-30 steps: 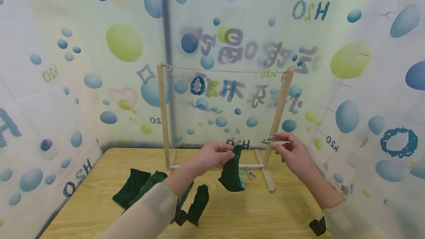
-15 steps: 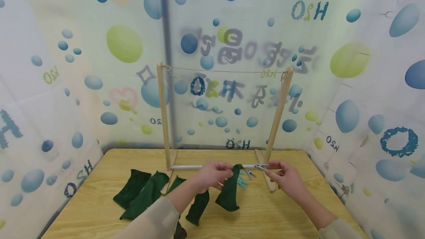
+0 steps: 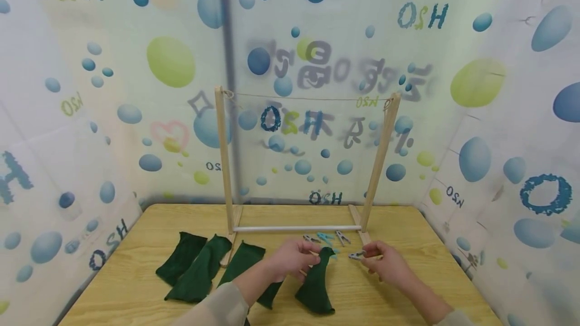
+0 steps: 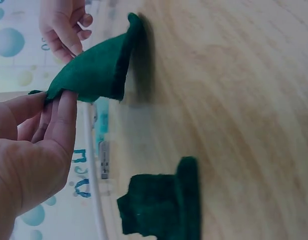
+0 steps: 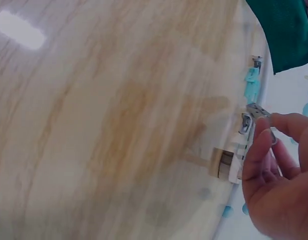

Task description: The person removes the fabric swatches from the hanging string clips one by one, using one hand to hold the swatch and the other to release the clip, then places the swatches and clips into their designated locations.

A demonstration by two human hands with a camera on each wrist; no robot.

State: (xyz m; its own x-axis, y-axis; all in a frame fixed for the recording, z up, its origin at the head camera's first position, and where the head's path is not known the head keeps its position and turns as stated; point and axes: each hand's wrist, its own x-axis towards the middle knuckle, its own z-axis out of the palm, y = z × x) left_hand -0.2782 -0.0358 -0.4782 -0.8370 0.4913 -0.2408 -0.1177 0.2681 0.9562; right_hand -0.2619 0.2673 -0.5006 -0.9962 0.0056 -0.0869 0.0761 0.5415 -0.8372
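Between thumb and fingers my left hand (image 3: 294, 259) pinches the upper edge of a dark green cloth (image 3: 315, 286), which hangs down over the table. The left wrist view shows the same green cloth (image 4: 96, 70) draping from the fingertips. To its right, my right hand (image 3: 385, 263) pinches a grey clothespin (image 3: 357, 255) by thumb and fingertips, its tip pointing left toward the cloth. In the right wrist view the grey clothespin (image 5: 258, 110) shows at the fingertips. Several more clothespins, grey (image 3: 343, 238) and light blue (image 3: 325, 238), lie behind the hands.
A wooden frame (image 3: 224, 165) stands at the back of the table, with a thin string (image 3: 294, 97) across its top and a white rod (image 3: 281, 228) low down. More green cloths (image 3: 199, 270) lie at the left. A patterned curtain (image 3: 290, 175) surrounds the table (image 3: 399, 220).
Both hands have come down and nearer, the left with the green cloth, the right with the clothespin. The clothespins on the table now show more fully.
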